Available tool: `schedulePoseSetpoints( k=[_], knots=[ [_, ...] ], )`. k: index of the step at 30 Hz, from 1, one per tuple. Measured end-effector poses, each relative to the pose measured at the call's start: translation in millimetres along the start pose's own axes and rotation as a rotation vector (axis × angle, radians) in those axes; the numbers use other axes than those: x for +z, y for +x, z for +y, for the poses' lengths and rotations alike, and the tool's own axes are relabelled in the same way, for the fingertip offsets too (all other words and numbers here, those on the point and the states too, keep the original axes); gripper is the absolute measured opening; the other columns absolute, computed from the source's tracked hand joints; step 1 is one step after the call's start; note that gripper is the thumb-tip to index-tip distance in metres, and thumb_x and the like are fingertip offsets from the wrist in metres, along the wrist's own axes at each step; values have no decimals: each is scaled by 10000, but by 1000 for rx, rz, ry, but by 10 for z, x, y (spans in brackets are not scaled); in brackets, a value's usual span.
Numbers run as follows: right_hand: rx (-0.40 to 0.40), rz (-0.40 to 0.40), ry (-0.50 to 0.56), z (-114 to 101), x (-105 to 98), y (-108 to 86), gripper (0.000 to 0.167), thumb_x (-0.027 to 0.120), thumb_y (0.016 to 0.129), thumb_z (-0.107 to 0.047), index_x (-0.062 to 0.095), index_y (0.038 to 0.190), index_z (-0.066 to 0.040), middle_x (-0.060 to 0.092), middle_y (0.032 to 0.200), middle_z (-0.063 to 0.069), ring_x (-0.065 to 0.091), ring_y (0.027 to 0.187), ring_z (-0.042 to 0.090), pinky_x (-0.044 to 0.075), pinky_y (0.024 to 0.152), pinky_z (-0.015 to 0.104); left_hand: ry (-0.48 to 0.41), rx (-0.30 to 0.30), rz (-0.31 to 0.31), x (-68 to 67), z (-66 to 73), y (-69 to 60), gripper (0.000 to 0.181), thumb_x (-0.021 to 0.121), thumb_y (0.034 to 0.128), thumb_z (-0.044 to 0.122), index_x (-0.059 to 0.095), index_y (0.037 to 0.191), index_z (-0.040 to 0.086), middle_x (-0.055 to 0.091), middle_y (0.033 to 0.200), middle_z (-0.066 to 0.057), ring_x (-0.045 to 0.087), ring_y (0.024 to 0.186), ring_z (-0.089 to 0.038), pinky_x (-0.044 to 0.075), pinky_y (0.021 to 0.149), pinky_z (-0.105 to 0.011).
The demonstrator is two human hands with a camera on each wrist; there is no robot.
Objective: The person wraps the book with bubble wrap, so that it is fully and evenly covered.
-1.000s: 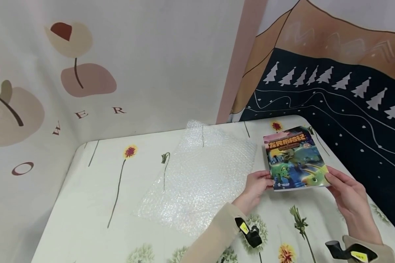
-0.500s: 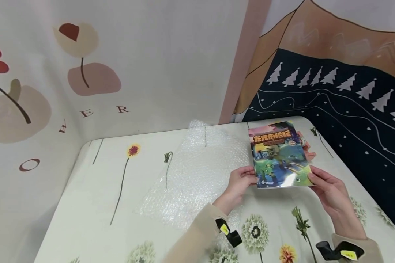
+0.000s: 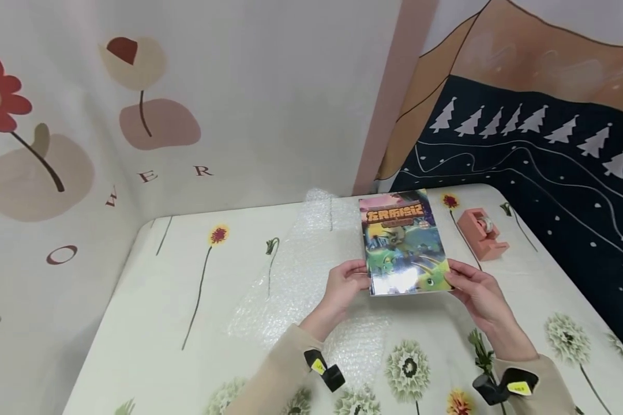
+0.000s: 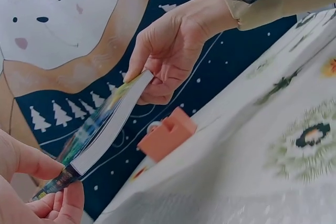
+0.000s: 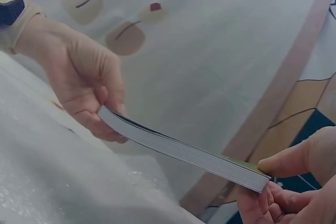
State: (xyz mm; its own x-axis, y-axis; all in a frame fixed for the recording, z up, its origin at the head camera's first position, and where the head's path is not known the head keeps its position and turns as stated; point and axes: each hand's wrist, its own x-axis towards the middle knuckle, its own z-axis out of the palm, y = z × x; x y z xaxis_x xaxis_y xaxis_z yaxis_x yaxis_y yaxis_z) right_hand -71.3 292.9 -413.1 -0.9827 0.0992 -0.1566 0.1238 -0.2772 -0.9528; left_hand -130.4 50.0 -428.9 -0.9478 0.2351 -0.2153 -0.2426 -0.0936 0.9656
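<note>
A colourful book point(image 3: 405, 245) with dinosaurs on its cover is held up above the table, face toward the head camera. My left hand point(image 3: 342, 291) pinches its lower left edge, and my right hand point(image 3: 480, 300) pinches the lower right corner, thumb on the cover. In the right wrist view the book's page edge point(image 5: 184, 150) shows a slight bend between the left hand point(image 5: 86, 77) and the right hand point(image 5: 299, 182). Beneath and left of the book, a sheet of clear bubble wrap point(image 3: 291, 282) lies on the table, partly covered by the book and left arm.
A pink tape dispenser point(image 3: 483, 235) stands on the table at the back right. The flowered tabletop point(image 3: 156, 311) meets a pale wall hanging point(image 3: 265, 115) at the back and a dark tree-patterned one point(image 3: 540, 173) on the right.
Both hands have carried the book leftward, over the right part of the bubble wrap. The tape dispenser, hidden behind the book at first, has come fully into view.
</note>
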Motion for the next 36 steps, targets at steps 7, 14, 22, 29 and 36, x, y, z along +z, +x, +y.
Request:
schedulePoseSetpoints(
  k=[7, 14, 22, 29, 36],
  knots=[
    [101, -30, -104, 73, 255, 74, 196, 563, 924, -40, 623, 970, -220, 627, 879, -71, 600, 795, 46, 508, 691, 209, 56, 11, 18, -329, 20, -106, 394, 600, 745, -120, 558, 1137, -133, 636, 1024, -200, 610, 848, -143, 524, 758, -246],
    [146, -94, -194, 228, 479, 148, 226, 574, 913, -47, 568, 1138, -32, 607, 863, -62, 594, 758, 57, 510, 692, 228, 139, 3, 50, -634, 4, -238, 390, 615, 762, -101, 555, 1147, -119, 633, 1023, -188, 601, 842, -136, 521, 757, -245],
    [192, -166, -301, 453, 697, 199, 380, 571, 898, -18, 465, 1220, 152, 591, 863, -27, 591, 750, 75, 520, 698, 252, 214, -33, 99, -951, -74, -377, 414, 625, 749, -91, 553, 1155, -112, 627, 1020, -174, 600, 845, -147, 517, 775, -265],
    [207, -205, -348, 612, 799, 174, 353, 575, 883, -4, 479, 1174, 172, 594, 862, 15, 592, 736, 93, 525, 683, 250, 262, -79, 106, -1092, -136, -448, 423, 617, 741, -81, 545, 1156, -120, 612, 1004, -162, 575, 850, -171, 511, 768, -265],
    [192, -225, -403, 702, 850, 149, 327, 575, 876, 10, 495, 1147, 175, 597, 872, 56, 590, 743, 114, 526, 675, 252, 277, -102, 115, -1155, -215, -448, 424, 609, 725, -94, 546, 1143, -131, 615, 999, -170, 575, 852, -190, 515, 777, -280]
  ],
)
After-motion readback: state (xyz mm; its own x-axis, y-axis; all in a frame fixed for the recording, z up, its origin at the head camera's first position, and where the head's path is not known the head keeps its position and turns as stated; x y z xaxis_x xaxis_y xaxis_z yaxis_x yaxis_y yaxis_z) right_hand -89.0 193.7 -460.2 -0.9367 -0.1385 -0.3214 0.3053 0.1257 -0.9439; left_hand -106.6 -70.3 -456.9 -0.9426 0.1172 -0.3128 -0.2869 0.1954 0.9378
